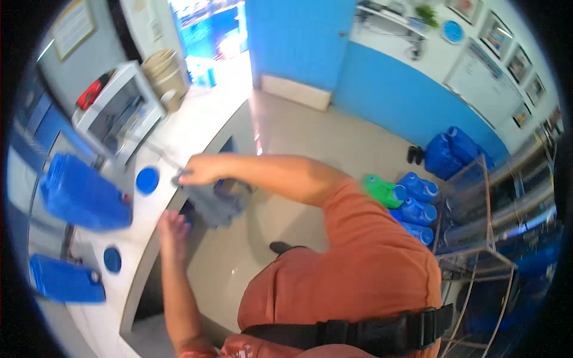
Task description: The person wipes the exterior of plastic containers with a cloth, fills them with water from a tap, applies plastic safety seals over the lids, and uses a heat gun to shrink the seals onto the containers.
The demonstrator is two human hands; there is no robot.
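A grey cloth (213, 204) hangs from my right hand (200, 169), whose fingers are closed on its upper end at the counter's edge. The cloth drapes over the side of the white counter (138, 225), slightly blurred. Lower down, my left hand (173, 228) is raised beside the same edge, fingers apart and holding nothing. Close to my right hand a round blue lid (147, 180) lies on the counter. A second blue lid (112, 259) lies nearer to me. Two blue jugs, one large (86, 194) and one smaller (67, 278), stand along the counter's left side.
A white open-fronted cabinet (122, 110) with a red object on top and a beige bucket (164, 71) occupy the counter's far end. On the floor at right are several blue jugs (416, 210), a green jug (382, 190) and a metal rack (489, 238). A blue door (295, 45) stands ahead.
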